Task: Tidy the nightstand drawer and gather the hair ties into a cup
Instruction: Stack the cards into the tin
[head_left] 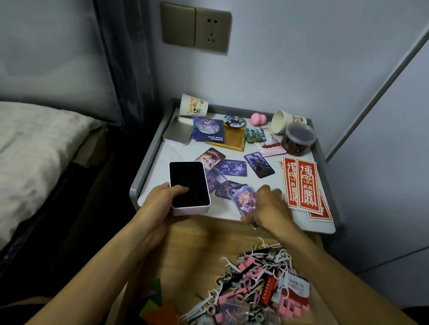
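1. The left hand [164,199] is holding a box [189,183], white outside and black inside. The thumb is lying inside it and the fingers are wrapping underneath.
2. The right hand [269,207] is reaching over the nightstand [155,141]. Its fingers are curling narrowly onto the nearest card [244,199], seemingly pinching its edge; I cannot tell whether the card is lifting.
3. The other cards [234,167] are lying loose, partly overlapping, in mid-top.
4. The drawer [187,238] is standing open, and a pile [249,283] of floss picks, pink pieces and small rings is filling its right side.
5. The hair ties appear to be sitting in that pile, but the picture is too blurred there to single one out.
6. Two cups are waiting at the back: the left cup [194,105] is tilting and the right cup [285,122] is lying on its side. No ties are showing in either.
7. A jar [299,139] is holding something dark that I cannot identify.
8. Judgement: the drawer is partly emptying onto the top, card sorting is starting, and tie gathering is not yet beginning.
9. Writing:
   - A blue pack [208,130] is reading "HONKAI STAR RAIL", upside down.
   - The red slips [304,186] are bearing large white Chinese characters.
   - A white tag [298,284] in the drawer is showing red print too small to read.
   - The cups are carrying orange cartoon print.
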Motion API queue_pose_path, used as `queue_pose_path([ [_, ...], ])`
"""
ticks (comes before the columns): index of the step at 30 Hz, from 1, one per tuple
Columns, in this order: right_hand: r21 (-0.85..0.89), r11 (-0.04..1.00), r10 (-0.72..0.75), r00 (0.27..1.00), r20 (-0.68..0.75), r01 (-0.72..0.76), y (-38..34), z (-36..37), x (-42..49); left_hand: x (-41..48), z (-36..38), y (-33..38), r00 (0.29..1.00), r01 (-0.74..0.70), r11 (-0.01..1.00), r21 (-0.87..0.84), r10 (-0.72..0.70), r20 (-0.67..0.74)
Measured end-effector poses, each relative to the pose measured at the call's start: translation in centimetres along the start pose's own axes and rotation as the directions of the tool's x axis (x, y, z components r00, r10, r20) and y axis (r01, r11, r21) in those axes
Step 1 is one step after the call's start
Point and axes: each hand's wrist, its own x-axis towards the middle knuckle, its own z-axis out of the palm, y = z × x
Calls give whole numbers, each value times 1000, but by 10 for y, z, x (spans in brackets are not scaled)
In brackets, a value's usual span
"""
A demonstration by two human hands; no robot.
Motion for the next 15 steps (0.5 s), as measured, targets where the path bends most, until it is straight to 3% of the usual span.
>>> queue_pose_path([
  [5, -34, 999, 6, 1000, 15, -6, 16, -5, -2, 6, 3, -5, 1000, 19, 1000, 19, -18, -10],
  [10, 131, 981, -128, 987, -98, 140, 29, -6, -2, 7, 4, -10, 1000, 22, 999, 30, -21, -8],
  [12, 309, 916, -222, 965, -140, 256, 29, -13, -8, 8, 4, -12, 1000, -19, 997, 74, 20, -12],
  [15, 661, 671, -353, 929, -113, 336, 22, -28, -25, 11, 2, -15, 984, -175, 963, 207, 176, 14],
])
